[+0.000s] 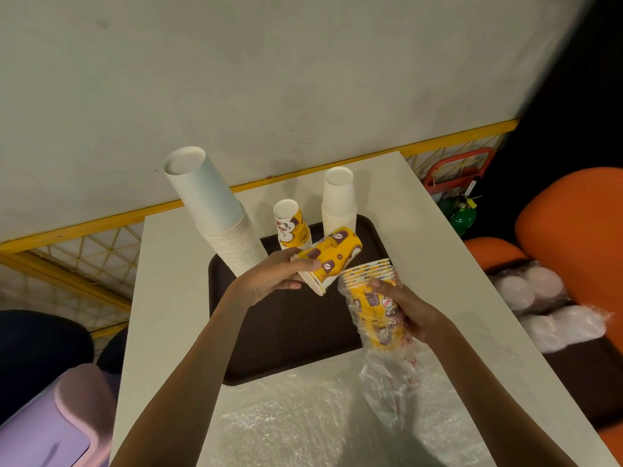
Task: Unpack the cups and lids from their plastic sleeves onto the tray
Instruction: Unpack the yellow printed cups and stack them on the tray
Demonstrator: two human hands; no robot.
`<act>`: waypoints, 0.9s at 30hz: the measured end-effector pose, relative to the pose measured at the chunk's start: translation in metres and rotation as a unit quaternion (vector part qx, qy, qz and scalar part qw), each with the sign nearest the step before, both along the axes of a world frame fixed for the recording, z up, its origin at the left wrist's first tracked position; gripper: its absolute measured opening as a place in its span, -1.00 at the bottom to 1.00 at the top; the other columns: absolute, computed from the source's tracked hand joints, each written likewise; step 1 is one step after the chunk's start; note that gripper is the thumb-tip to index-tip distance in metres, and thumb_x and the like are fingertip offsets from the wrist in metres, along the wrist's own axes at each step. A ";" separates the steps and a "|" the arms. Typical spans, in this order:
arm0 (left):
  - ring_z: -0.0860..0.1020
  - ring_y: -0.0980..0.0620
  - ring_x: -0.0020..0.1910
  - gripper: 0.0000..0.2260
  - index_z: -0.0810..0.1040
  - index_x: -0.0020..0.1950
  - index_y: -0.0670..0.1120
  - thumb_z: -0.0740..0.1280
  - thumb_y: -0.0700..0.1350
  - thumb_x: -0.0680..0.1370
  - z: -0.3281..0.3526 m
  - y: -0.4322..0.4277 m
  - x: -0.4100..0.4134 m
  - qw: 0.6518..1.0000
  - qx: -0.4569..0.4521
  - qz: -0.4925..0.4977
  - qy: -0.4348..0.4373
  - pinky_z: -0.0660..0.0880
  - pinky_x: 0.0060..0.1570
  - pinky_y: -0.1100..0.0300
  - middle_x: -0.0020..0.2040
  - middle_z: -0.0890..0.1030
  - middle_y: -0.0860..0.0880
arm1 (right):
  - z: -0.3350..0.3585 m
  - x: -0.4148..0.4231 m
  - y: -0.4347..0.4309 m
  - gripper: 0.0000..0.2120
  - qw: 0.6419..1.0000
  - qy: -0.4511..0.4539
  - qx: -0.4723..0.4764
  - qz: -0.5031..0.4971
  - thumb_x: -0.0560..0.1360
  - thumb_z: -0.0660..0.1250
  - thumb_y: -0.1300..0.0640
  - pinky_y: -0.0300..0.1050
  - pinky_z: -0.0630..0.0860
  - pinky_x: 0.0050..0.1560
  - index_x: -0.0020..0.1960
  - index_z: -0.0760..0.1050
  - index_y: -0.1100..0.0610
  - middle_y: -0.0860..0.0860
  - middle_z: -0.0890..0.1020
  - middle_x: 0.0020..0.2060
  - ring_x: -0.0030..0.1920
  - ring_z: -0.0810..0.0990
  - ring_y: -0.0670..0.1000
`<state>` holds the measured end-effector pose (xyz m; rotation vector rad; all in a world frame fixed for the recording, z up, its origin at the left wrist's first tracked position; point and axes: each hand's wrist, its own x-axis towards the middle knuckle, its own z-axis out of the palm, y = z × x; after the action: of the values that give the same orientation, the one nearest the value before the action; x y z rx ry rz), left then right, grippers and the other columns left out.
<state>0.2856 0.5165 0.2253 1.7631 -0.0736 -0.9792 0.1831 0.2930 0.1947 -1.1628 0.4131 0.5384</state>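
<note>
Pale wall behind a white table, seen from above, with a dark brown tray under both hands.

Beyond the left hand, a tall white cup stack stands upside down and leaning on the tray's far left corner. The left hand pinches a few nested loose yellow cups near their rims, tipped on their side above the tray. Just past them stand a short yellow stack and a shorter white cup stack, both upside down.

The right hand is wrapped around the sleeved yellow cups, rims poking out of the top, and the crinkled plastic sleeve trails down toward the table.

Well to the right of that hand, bagged lids lie on an orange seat, not yet unpacked.

The paper cups look light and easily crushed, and the film looks slippery. Gripping the stack's walls lightly near the rims should be the safest hold.
</note>
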 end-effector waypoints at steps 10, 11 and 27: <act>0.51 -0.03 0.24 -0.56 0.41 0.22 0.03 0.47 -0.01 0.40 0.006 -0.005 0.007 0.995 -0.022 0.066 -0.067 0.48 0.09 0.22 0.12 0.57 0.05 | -0.002 0.006 0.006 -0.77 1.000 0.009 -0.017 0.013 0.42 0.31 0.02 -0.16 0.60 -0.12 0.05 0.52 0.04 -0.01 0.71 -0.13 -0.11 0.68 -0.02; 0.52 -0.02 0.22 -0.56 0.40 0.24 0.03 0.47 -0.04 0.42 0.009 -0.007 0.011 0.990 -0.022 0.094 -0.105 0.48 0.14 0.17 0.14 0.57 0.04 | -0.002 0.007 0.007 -0.78 1.000 0.009 -0.015 0.016 0.43 0.30 0.03 -0.17 0.60 -0.11 0.05 0.52 0.04 -0.01 0.70 -0.12 -0.10 0.68 -0.02; 0.46 -0.15 0.28 -0.28 0.16 0.39 -0.23 0.52 -0.17 0.39 -0.011 -0.027 0.066 0.901 0.121 0.271 -0.316 0.43 0.20 0.03 0.32 0.43 -0.18 | -0.002 0.018 0.009 -0.60 0.999 0.001 -0.035 0.026 0.31 0.34 -0.06 -0.08 0.55 0.08 0.12 0.49 0.01 0.03 0.65 0.04 0.07 0.63 0.04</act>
<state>0.3518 0.4896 0.2140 2.1086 0.1309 0.0100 0.2011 0.3017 0.1926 -1.2426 0.4079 0.5736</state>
